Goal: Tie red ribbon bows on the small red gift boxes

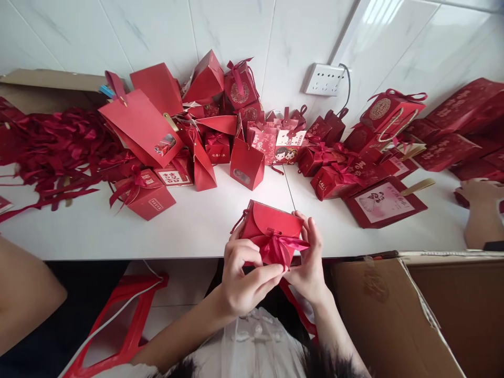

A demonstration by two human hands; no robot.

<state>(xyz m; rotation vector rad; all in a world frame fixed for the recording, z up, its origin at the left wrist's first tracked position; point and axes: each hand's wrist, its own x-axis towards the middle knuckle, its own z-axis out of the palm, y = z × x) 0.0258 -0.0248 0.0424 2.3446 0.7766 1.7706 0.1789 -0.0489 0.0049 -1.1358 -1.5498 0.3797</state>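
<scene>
A small red gift box (271, 220) with a rounded flap sits at the front edge of the white table (197, 226). A dark pink ribbon bow (279, 247) lies across its near side. My left hand (244, 278) pinches the ribbon with thumb and forefinger at the bow. My right hand (309, 257) grips the box's right side, its fingers closed on the ribbon end.
Many red gift boxes and bags (220, 126) are piled along the wall. A heap of red ribbons (55, 152) lies at the left. A wall socket (326, 80) is behind. An open cardboard carton (394, 315) stands at the lower right. Another person's arm (23, 294) and hand (482, 210) show at the edges.
</scene>
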